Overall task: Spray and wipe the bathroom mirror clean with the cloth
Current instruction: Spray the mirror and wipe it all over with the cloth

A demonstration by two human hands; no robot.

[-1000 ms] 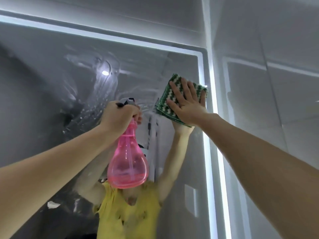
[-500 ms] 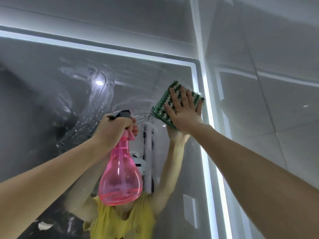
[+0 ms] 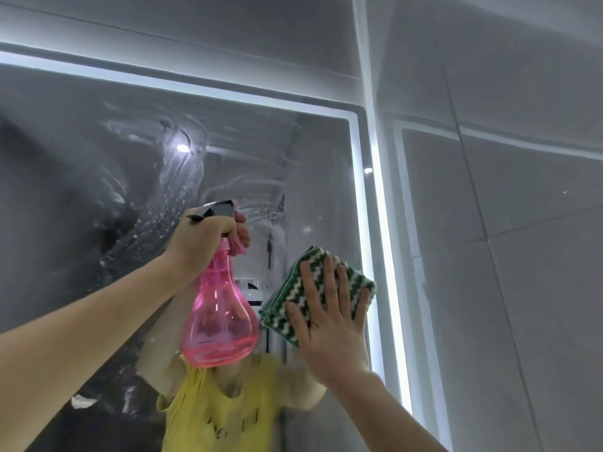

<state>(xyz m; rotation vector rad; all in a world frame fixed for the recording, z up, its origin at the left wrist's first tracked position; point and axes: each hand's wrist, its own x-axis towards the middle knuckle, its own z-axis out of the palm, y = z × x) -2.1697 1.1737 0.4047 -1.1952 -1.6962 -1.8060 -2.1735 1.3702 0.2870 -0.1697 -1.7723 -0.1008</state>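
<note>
The mirror (image 3: pixel 98 164) fills the left and middle of the view, streaked with wet smears and droplets near its upper middle. My left hand (image 3: pixel 202 243) grips the neck and trigger of a pink spray bottle (image 3: pixel 220 318), held up in front of the glass. My right hand (image 3: pixel 329 324) presses a folded green-and-white cloth (image 3: pixel 354 282) flat against the mirror near its right edge, fingers straight and spread. The mirror reflects a person in a yellow shirt.
A lit white strip (image 3: pixel 388 256) frames the mirror along its top and right side. Grey glossy wall tiles (image 3: pixel 505 256) stand just right of the frame, meeting it at a corner.
My right hand has slid the cloth down the mirror's right side, from near the upper corner to lower down. The left hand keeps the bottle raised in about the same place.
</note>
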